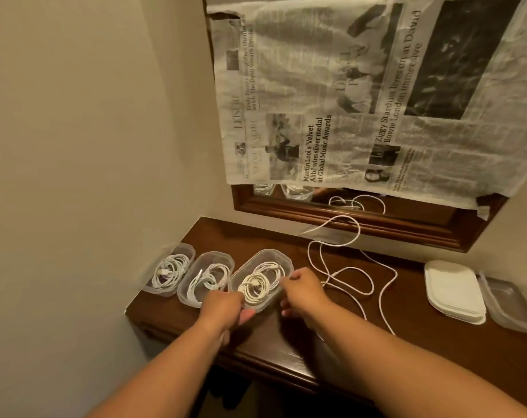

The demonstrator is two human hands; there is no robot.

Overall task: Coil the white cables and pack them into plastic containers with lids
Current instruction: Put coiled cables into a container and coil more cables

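Third container (260,280) w/ coiled cable sits on table (406,342). Left hand (226,306) fingers pinch its near rim; right hand (301,289) fingers grip its right edge. Loose cable (346,268) beside: light, floppy, prob. springy; take near plug end.

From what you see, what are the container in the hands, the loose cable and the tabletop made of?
Container: clear, slightly frosted plastic; the coiled cable shows through its wall.
Loose cable: white with a faintly speckled jacket, possibly braided fabric; too fine to confirm.
Tabletop: dark brown wood, or wood-look veneer, with a glossy finish reflecting light.
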